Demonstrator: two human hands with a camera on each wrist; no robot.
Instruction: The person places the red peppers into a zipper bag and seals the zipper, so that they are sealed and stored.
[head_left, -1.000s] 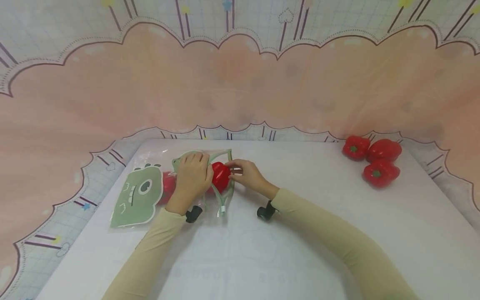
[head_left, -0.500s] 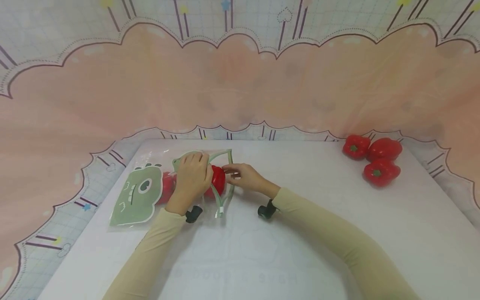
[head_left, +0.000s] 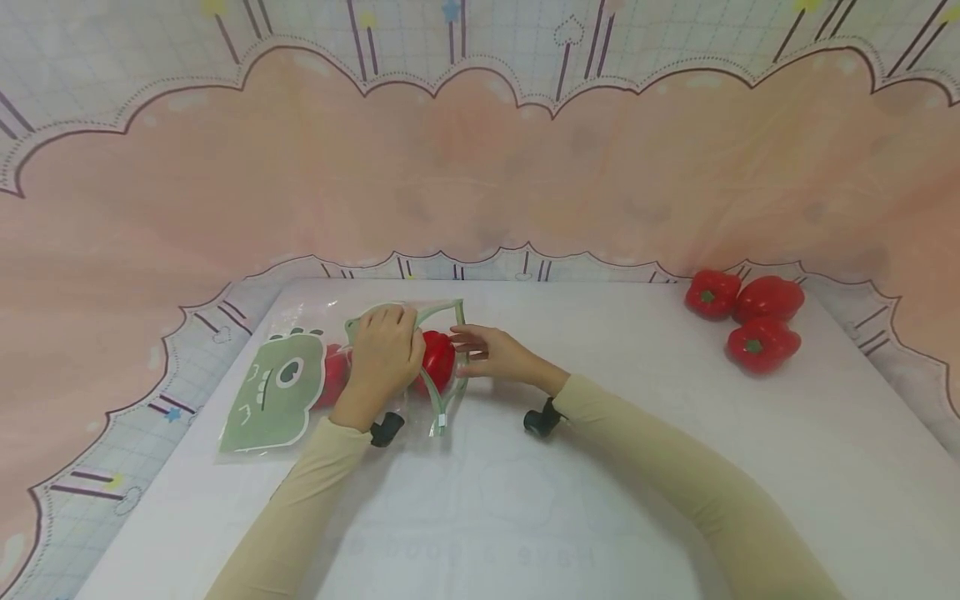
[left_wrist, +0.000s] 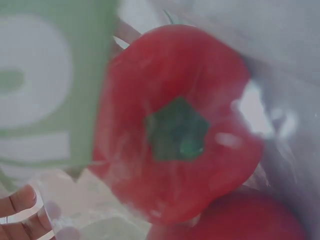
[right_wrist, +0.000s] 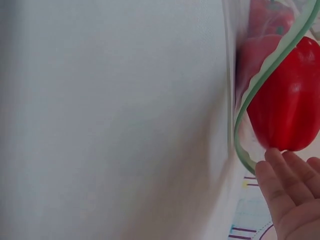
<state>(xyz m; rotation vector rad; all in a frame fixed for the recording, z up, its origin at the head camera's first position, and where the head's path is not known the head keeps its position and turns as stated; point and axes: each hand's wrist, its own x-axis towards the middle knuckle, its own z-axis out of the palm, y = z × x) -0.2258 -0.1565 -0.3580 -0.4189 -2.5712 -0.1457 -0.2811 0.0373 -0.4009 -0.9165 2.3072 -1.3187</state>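
Two hands flank one red pepper [head_left: 438, 360] — the right hand [head_left: 506, 354] at its outer end, the left hand [head_left: 384, 358] just beyond its opposite side. The right hand's fingers are extended, their tips at the pepper's end and appearing to touch it, with nothing enclosed in the palm. The left hand grips the upper side of the clear bag [head_left: 270, 400] near its mouth; whether it also presses a pepper through the film, I cannot tell.

From the right hand, the red pepper lies directly leftward, inside the green rim [right_wrist: 272, 65] of the bag's mouth, which curves around it. Its long axis seems to run away from the right fingertips, roughly along the bag's length — so I judge the right hand the nearer one, and in line with it.

Farther out, on the left hand's left, another pepper [head_left: 335, 377] shows through the film. Well apart, on the right hand's right, three loose peppers [head_left: 753, 307] sit together on the desk [head_left: 600, 517].
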